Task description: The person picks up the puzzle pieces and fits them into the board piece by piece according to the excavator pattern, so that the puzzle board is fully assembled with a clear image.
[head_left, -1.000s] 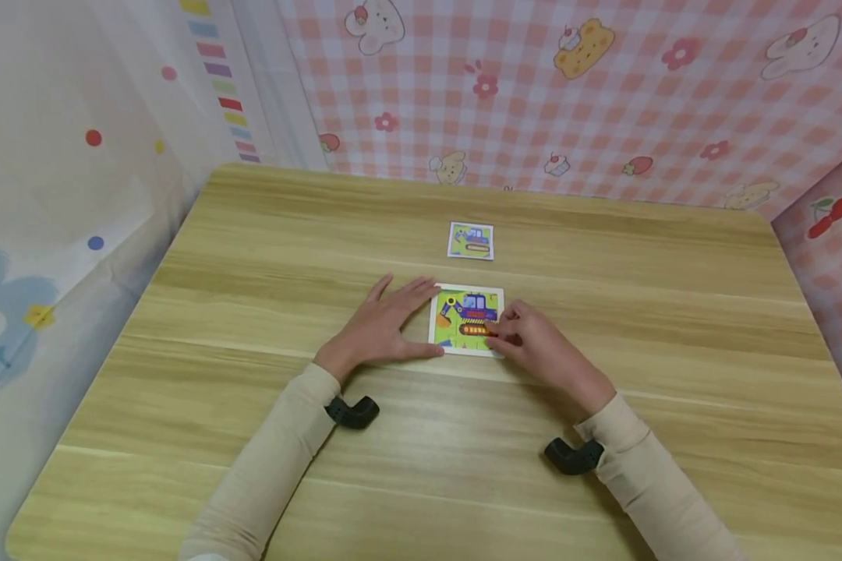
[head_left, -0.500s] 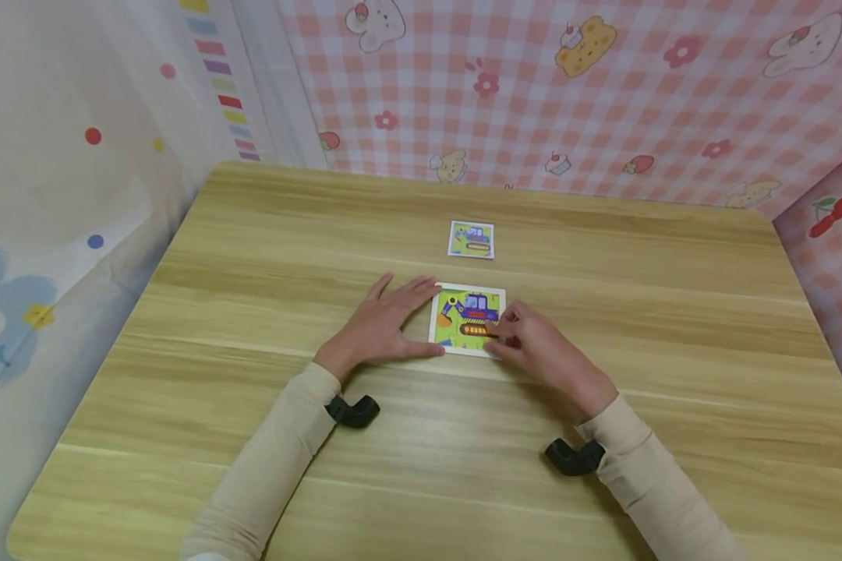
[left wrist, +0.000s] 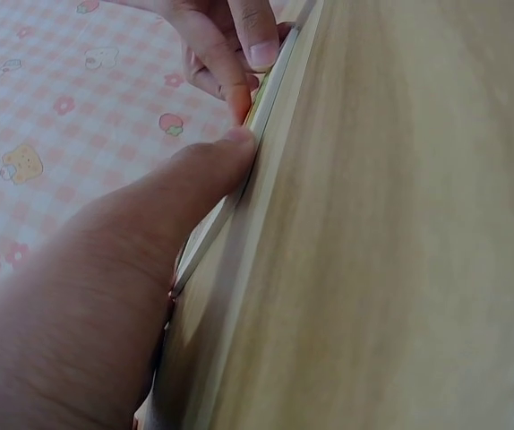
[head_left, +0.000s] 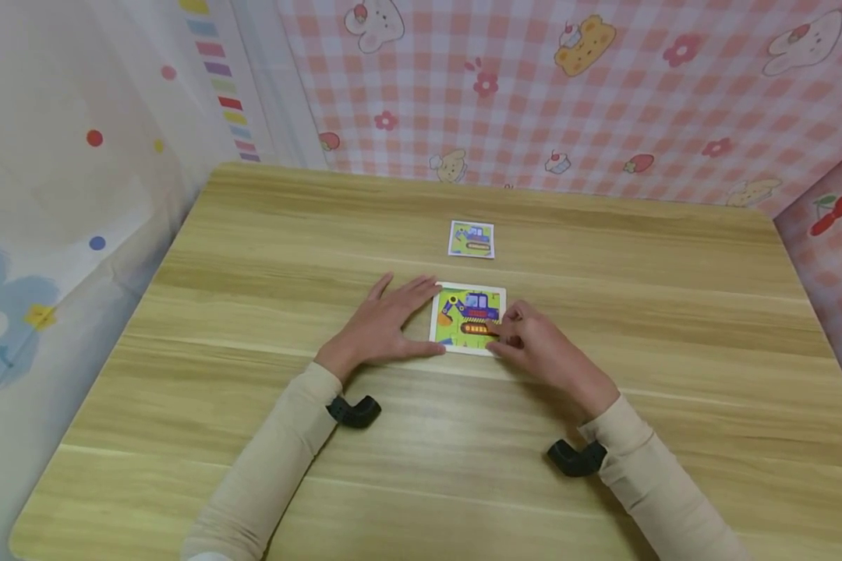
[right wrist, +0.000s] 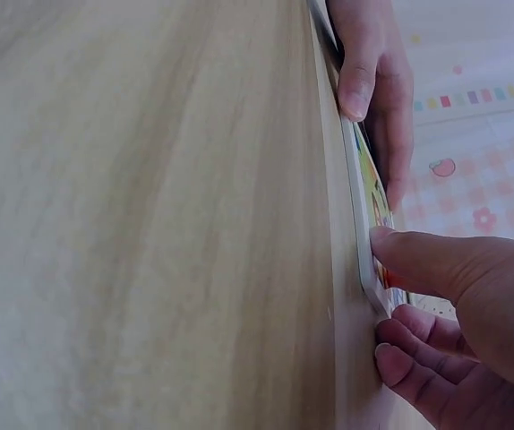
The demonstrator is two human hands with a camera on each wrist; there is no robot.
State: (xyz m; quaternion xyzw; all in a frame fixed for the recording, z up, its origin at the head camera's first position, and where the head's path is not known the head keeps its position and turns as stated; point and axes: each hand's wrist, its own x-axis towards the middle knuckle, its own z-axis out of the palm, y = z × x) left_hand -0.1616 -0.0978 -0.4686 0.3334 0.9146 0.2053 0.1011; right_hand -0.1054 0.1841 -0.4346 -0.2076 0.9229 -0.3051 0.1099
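Observation:
A jigsaw puzzle point(head_left: 471, 304) of a blue excavator on green lies flat in a white-edged tray point(head_left: 433, 312) on the table. My left hand point(head_left: 386, 323) is spread along the tray's left side. Its fingertips touch the upper left corner and its thumb the lower left edge. At the lower right of the picture, the thumb and index finger of my right hand point(head_left: 543, 351) pinch a puzzle piece that they largely cover. The right hand's other fingers curl by the tray's right edge. In the right wrist view the right thumb point(right wrist: 418, 260) lies on the puzzle's surface.
Beyond the puzzle lies a small square picture card point(head_left: 472, 239) with the same excavator. The wood-grain table point(head_left: 252, 249) meets a pink checked cloth point(head_left: 505, 101) at the back. A white patterned curtain point(head_left: 56, 171) hangs on the left.
Both hands keep their places on the puzzle. The tray and right hand shift by only a hair; no piece visibly leaves or enters.

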